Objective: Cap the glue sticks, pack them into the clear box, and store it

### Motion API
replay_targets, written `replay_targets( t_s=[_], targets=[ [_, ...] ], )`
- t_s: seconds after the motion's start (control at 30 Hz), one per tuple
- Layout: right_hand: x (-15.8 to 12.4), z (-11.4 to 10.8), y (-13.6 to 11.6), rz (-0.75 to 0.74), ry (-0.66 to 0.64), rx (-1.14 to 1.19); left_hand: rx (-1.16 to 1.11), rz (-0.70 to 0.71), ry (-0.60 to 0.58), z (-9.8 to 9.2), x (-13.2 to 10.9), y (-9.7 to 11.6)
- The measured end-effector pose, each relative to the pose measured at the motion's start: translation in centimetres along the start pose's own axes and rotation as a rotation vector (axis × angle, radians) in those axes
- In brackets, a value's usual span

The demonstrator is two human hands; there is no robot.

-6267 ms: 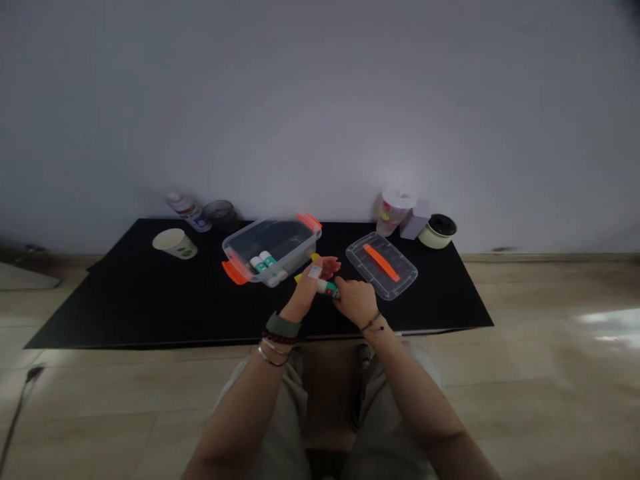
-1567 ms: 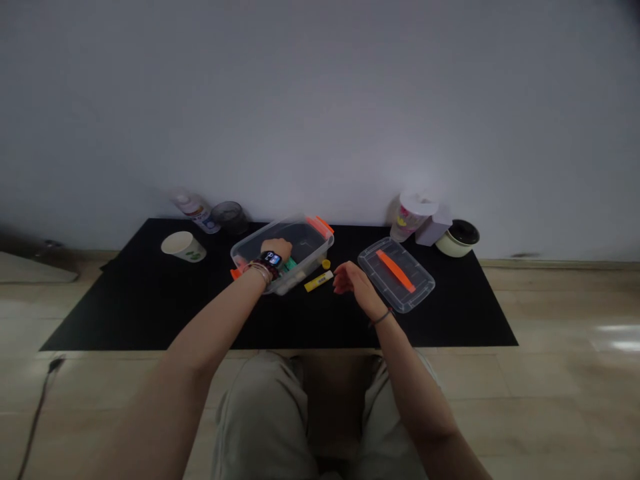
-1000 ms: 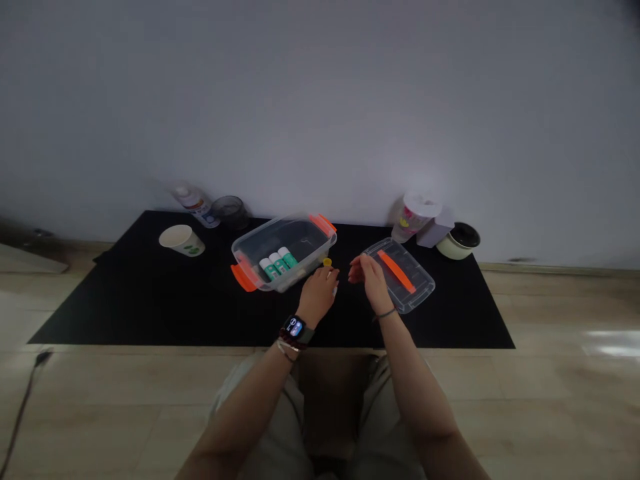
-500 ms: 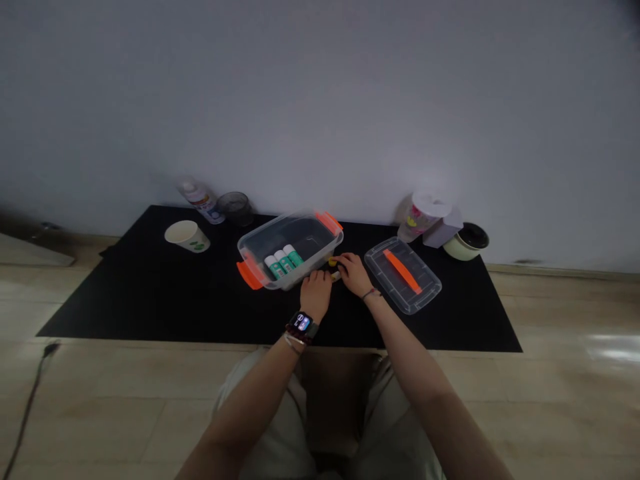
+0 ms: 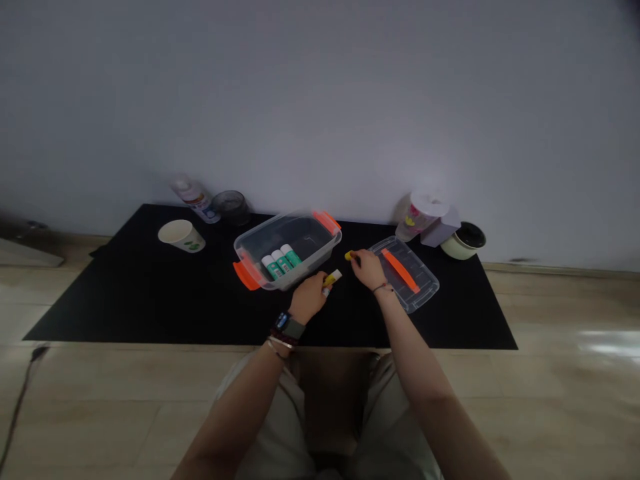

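My left hand [image 5: 308, 297] is closed around a yellow glue stick [image 5: 329, 280], its white end pointing up and right. To the right, my right hand [image 5: 369, 268] pinches a small yellow cap [image 5: 349, 255], apart from the glue stick. A clear plastic box [image 5: 326, 253] with orange latches stands without its lid, just beyond my left hand. Inside it lie three green glue sticks [image 5: 281, 262] with white ends, side by side. The clear lid [image 5: 418, 261] with an orange handle lies flat beside my right hand, partly behind my right wrist.
On the left of the black table [image 5: 150, 300] are a paper cup [image 5: 182, 236], a spray bottle [image 5: 196, 200] and a dark glass [image 5: 231, 208]. A flowered plastic cup [image 5: 414, 217], a pale box [image 5: 441, 227] and a cream pot [image 5: 463, 244] stand at the back right.
My hands have moved apart. The yellow cap has gone right with my right hand, while the glue stick has come into plain view in my left hand.
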State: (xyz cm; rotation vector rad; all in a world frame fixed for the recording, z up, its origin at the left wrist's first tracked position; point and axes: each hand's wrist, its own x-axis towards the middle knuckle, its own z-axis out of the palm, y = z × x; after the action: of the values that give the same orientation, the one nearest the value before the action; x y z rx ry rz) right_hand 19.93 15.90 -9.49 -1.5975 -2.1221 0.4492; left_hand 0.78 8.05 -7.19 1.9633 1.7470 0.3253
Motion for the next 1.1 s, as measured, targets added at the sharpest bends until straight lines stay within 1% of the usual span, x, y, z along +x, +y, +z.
replay_targets(
  t_s=[0.07, 0.13, 0.23, 0.3, 0.4, 0.5, 0.6, 0.67, 0.77, 0.87, 0.93, 1.03, 1.1],
  targets=[
    [-0.3, -1.1, 0.2, 0.019, 0.032, 0.007, -0.246, 0.018, -0.033, 0.0, 0.5, -0.4],
    [-0.8, -2.2, 0.1, 0.012, 0.028, 0.007, -0.501, 0.056, -0.029, 0.3, 1.1, -0.6],
    [-1.7, -3.4, -0.6, -0.032, -0.026, 0.014, -0.815, 0.083, -0.043, 0.9, 1.7, -0.4],
    [-2.3, -4.0, -1.3, -0.080, -0.070, 0.045, -0.935, 0.070, -0.085, 1.2, 1.8, -0.1],
    [-2.9, -4.4, -2.4, -0.125, -0.113, 0.147, -0.981, 0.038, -0.113, 0.9, 1.6, 0.4],
    [-3.2, -4.5, -3.0, -0.061, -0.130, 0.296, -0.984, 0.023, -0.115, 0.3, 1.3, 0.7],
    [-3.3, -4.5, -3.0, 0.036, -0.104, 0.444, -0.979, 0.025, -0.124, -0.1, 1.2, 0.9],
    [-3.3, -4.6, -2.9, 0.064, -0.075, 0.518, -0.962, 0.032, -0.119, -0.3, 1.2, 0.9],
    [-3.2, -5.0, -2.8, 0.065, -0.051, 0.570, -0.937, 0.052, -0.106, -0.4, 1.3, 0.9],
    [-3.0, -5.4, -2.7, 0.036, -0.049, 0.603, -0.918, 0.063, -0.109, -0.7, 1.3, 0.8],
    [-2.9, -5.6, -2.6, 0.028, -0.044, 0.660, -0.909, 0.080, -0.135, -0.9, 1.2, 0.8],
    [-2.9, -5.6, -2.7, 0.059, -0.034, 0.786, -0.924, 0.115, -0.192, -1.3, 1.0, 0.9],
    [-2.9, -5.6, -3.0, 0.081, -0.031, 0.831, -0.958, 0.114, -0.215, -1.6, 0.7, 1.1]
  ],
)
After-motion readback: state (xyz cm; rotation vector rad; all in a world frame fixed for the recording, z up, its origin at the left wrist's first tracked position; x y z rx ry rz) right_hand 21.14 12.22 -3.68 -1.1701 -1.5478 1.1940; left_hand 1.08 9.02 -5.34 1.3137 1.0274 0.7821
